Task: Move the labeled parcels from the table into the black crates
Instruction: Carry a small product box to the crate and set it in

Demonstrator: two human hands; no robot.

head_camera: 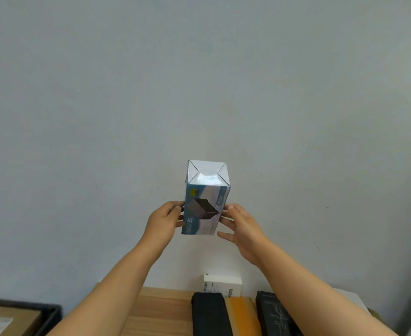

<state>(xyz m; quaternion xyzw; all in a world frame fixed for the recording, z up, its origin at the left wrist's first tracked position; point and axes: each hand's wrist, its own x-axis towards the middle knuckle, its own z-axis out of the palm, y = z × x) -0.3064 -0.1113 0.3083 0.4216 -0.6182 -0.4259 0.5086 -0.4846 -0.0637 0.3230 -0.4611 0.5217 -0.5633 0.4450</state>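
A white and blue printed box (205, 200), with a dark device and "USB" pictured on its front, is held up high in front of the grey wall. My left hand (164, 220) grips its left side, thumb on the front. My right hand (242, 226) holds its right side with the thumb on the front and the fingers spread behind and below. A black crate (51, 316) shows at the bottom left with a brown parcel (8, 322) bearing a white label inside it.
On the wooden table (161, 311) below lie a white labelled box (222, 284) against the wall, a black parcel (210, 314), an orange one (244, 314) and another black one (274, 314). The wall stands close behind the table.
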